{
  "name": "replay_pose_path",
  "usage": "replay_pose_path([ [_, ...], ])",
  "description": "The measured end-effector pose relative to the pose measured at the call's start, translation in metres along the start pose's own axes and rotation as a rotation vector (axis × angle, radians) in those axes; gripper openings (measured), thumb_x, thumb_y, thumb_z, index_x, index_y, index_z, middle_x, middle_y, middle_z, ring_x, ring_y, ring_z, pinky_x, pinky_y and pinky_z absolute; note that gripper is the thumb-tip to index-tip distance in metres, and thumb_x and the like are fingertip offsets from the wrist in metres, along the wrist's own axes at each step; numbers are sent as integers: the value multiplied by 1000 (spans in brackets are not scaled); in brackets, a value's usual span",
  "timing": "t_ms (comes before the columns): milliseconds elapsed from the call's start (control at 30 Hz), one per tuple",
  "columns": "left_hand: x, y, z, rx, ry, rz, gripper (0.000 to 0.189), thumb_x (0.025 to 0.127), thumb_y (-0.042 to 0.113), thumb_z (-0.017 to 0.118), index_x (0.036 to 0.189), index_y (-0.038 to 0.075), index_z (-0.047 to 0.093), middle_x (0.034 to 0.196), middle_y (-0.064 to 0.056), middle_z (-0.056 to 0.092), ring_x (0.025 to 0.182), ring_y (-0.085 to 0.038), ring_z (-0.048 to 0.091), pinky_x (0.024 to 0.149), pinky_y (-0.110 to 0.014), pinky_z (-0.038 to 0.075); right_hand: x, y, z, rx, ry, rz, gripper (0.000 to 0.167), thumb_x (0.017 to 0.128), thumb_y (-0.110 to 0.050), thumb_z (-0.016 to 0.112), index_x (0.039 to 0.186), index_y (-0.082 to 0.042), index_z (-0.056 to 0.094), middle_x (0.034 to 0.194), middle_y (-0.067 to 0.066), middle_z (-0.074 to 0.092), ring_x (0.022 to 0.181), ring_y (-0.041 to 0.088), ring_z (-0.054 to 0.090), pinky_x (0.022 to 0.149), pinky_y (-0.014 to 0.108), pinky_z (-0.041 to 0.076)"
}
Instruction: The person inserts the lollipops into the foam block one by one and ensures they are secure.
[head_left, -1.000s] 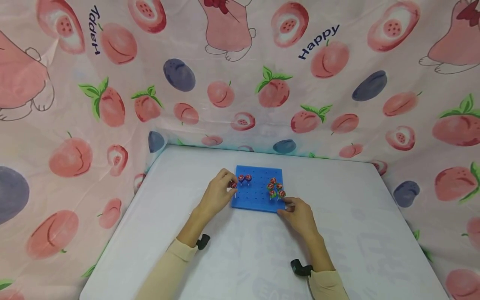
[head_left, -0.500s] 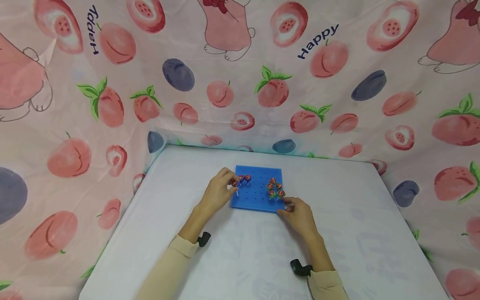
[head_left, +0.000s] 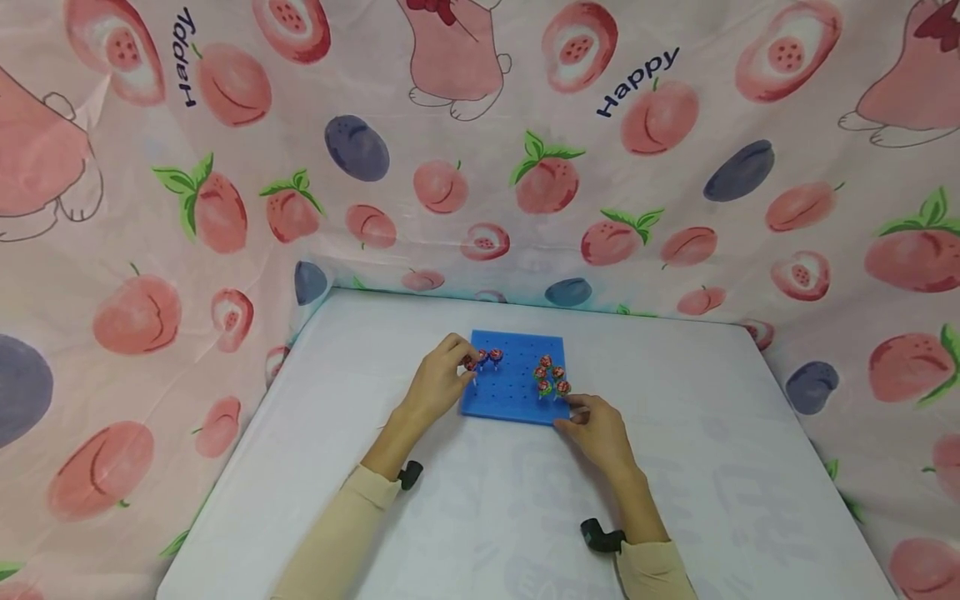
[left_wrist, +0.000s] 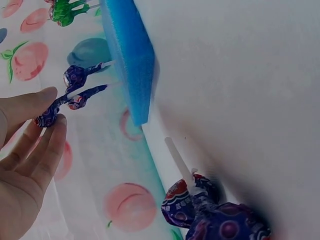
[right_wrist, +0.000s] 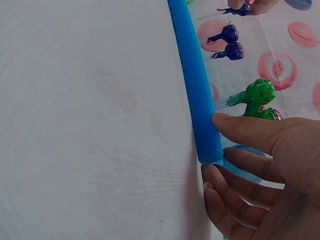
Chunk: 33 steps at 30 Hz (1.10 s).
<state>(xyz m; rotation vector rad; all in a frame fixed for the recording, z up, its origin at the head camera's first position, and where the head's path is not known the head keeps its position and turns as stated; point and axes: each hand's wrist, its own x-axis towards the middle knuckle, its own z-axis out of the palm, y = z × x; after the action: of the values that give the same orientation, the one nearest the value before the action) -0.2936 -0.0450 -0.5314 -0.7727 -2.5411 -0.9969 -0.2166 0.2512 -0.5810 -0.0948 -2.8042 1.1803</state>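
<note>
My left hand [head_left: 435, 379] pinches a purple-wrapped lollipop [left_wrist: 47, 116] between thumb and fingertips, over the left side of a blue foam board [head_left: 498, 404] dotted with small holes. The lollipop's white stick points toward the board; whether its tip is in a hole, I cannot tell. Two purple lollipops [head_left: 496, 357] stand in the board close to those fingers. On the board's right side several green-wrapped lollipops [head_left: 558, 372] stand upright in a cluster. At the near right corner, my right hand [head_left: 600, 429] holds the board, thumb [right_wrist: 235, 125] on its top and fingers at its side.
In the left wrist view, loose purple lollipops [left_wrist: 230, 227] lie on the white tabletop [head_left: 480, 500] below the left wrist. A fruit-printed curtain [head_left: 487, 208] rises behind the table and along both sides.
My left hand has shifted slightly right and away from me with the lollipop, and less of its stick shows below the fingers. The right hand stays at the board's corner.
</note>
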Motion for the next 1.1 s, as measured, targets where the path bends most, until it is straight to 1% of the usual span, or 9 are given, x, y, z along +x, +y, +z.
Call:
replay_pose_path([
  [233, 0, -2, 5, 1, -25, -4, 23, 87, -1, 83, 106, 7, 72, 112, -1, 61, 102, -20, 69, 90, -32, 59, 0, 1, 0, -1, -3, -2, 49, 87, -20, 87, 131, -6, 70, 118, 13, 72, 96, 23, 71, 80, 42, 60],
  [533, 2, -5, 10, 13, 3, 28, 24, 85, -4, 84, 103, 8, 72, 110, -2, 62, 100, -20, 70, 87, -33, 60, 0, -1, -2, 5, -10, -2, 49, 87, -20, 87, 132, -6, 70, 118, 13, 72, 96, 22, 70, 80, 42, 59],
  [767, 3, -6, 11, 9, 4, 34, 25, 85, -4, 84, 104, 7, 73, 110, -2, 62, 100, -21, 71, 88, -33, 60, 0, -1, -2, 3, -11, -1, 50, 88, -20, 87, 132, -5, 70, 119, 13, 72, 97, 23, 70, 81, 42, 60],
  [900, 3, -4, 10, 2, -7, 36, 25, 85, -4, 83, 104, 7, 73, 111, -3, 62, 101, -22, 71, 89, -33, 60, 0, -1, -2, 0, -5, -6, 49, 88, -19, 87, 132, -5, 70, 119, 14, 72, 97, 23, 71, 81, 43, 60],
  [1100, 3, -5, 12, 2, -42, 11, 25, 86, -5, 83, 105, 6, 73, 111, -3, 63, 102, -22, 70, 89, -33, 59, -1, -2, -2, -7, -3, -14, 50, 88, -19, 86, 133, -4, 69, 119, 14, 71, 96, 23, 70, 80, 43, 59],
])
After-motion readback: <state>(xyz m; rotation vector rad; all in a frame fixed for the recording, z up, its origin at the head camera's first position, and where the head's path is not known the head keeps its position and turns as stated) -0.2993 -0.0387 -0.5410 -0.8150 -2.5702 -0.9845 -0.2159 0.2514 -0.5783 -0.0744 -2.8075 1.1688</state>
